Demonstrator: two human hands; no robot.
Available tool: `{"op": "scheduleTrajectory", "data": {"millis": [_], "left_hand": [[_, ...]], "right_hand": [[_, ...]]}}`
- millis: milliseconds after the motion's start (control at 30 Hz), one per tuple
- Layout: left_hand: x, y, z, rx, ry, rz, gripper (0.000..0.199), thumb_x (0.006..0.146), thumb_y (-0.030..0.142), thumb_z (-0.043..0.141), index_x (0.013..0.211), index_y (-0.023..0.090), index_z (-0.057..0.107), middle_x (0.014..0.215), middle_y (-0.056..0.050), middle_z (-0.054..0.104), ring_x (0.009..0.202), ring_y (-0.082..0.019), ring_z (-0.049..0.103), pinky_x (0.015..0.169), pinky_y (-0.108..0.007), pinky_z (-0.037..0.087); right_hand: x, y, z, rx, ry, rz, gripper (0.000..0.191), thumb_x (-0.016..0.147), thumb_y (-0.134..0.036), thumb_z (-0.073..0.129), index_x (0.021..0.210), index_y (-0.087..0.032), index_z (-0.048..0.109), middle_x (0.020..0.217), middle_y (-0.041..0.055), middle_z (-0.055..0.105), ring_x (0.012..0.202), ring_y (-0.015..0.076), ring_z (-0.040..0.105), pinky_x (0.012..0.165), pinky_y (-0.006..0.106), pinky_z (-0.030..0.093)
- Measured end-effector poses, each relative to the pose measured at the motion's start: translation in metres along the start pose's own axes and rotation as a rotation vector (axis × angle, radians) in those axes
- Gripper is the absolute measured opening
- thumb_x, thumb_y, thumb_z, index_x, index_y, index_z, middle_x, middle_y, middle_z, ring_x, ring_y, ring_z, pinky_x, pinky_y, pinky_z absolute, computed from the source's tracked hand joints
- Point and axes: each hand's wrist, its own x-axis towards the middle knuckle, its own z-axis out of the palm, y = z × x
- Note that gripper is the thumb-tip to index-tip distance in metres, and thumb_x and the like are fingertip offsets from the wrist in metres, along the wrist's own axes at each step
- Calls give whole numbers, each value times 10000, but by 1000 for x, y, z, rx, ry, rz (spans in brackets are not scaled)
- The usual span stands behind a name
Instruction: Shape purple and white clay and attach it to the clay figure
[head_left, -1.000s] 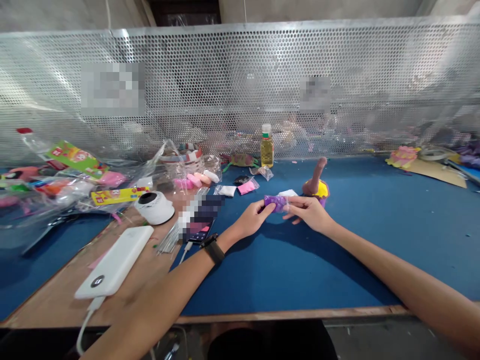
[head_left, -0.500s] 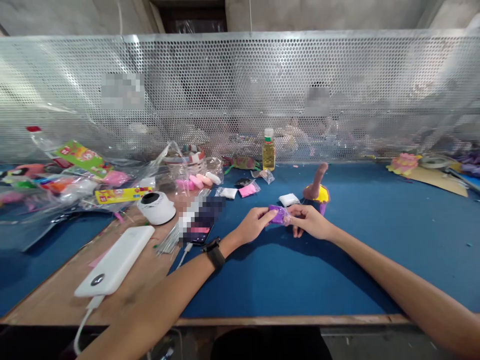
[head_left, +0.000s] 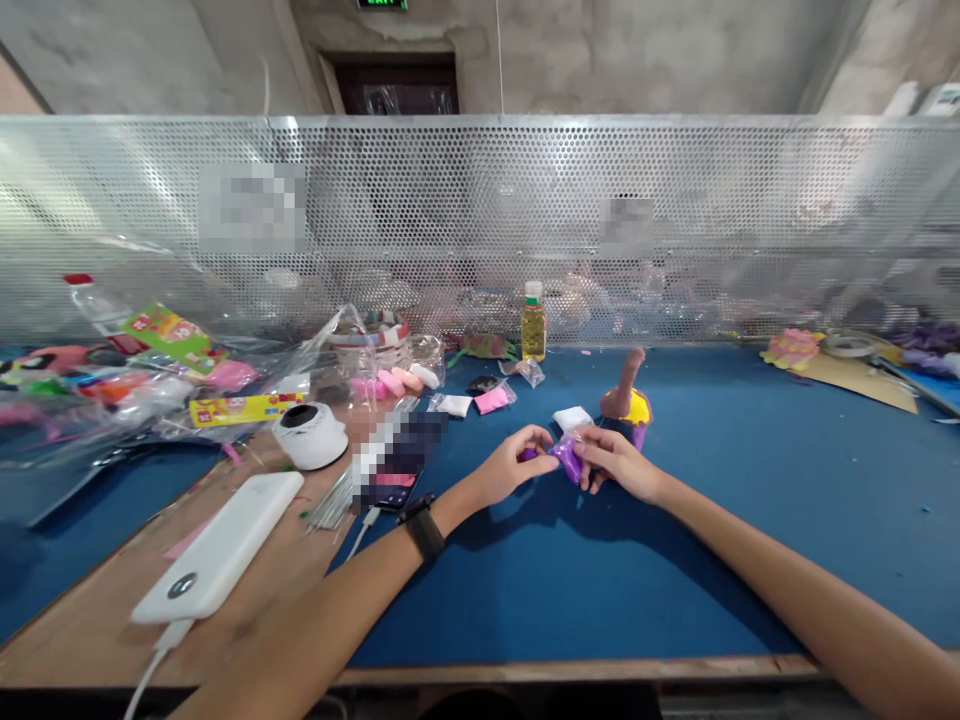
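My right hand [head_left: 621, 465] pinches a clear packet of purple modelling clay [head_left: 568, 464] above the blue mat. Close beside it, my left hand [head_left: 510, 468] has thumb and fingers closed on a small lump of purple clay [head_left: 529, 455], partly covered by the fingers. A white clay packet [head_left: 572, 419] lies just beyond the hands. Behind my right hand stands a clay figure [head_left: 637, 407] with a brown upright stem, a yellow band and a purple base.
Pink [head_left: 491, 400] and white packets lie behind my left hand. An oil-coloured bottle [head_left: 533, 325] stands by the perforated metal screen [head_left: 450, 190]. Leftward are a phone [head_left: 397, 480], wires, a white power bank [head_left: 221, 545], a white round device [head_left: 309, 436] and plastic bags.
The purple packet, held flat between both hands before, now hangs tilted from my right hand. My left hand has drawn away from it with a bit of purple clay. The view has tipped upward.
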Motion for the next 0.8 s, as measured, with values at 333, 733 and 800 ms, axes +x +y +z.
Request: {"op": "scheduleTrajectory", "data": {"millis": [333,733,800], "left_hand": [[-5,8,-3,1,-236,122,555,811,185,714,1341,177,550,1214,-98,659,1067,-217,623,906,-320,462],[-5,5,-1,81,-157,76,395,854,472,786,982,168,570,837,14,525,739,-116,454,677,-248,361],[-3,6,-1,83,-149,74,408,846,507,782,910,170,561,799,32,478,711,-109,409,653,-248,328]], "right_hand": [[-5,1,11,-173,-22,-65,555,886,-629,708,1208,-178,720,735,15,712,616,134,688,515,212,574],[0,2,4,-303,145,-151,432,772,-590,815,851,-167,776,659,3,677,519,104,579,470,220,493],[-1,0,6,-301,100,-137,456,790,-622,786,815,-170,732,627,-13,646,515,101,559,477,221,471]]}}
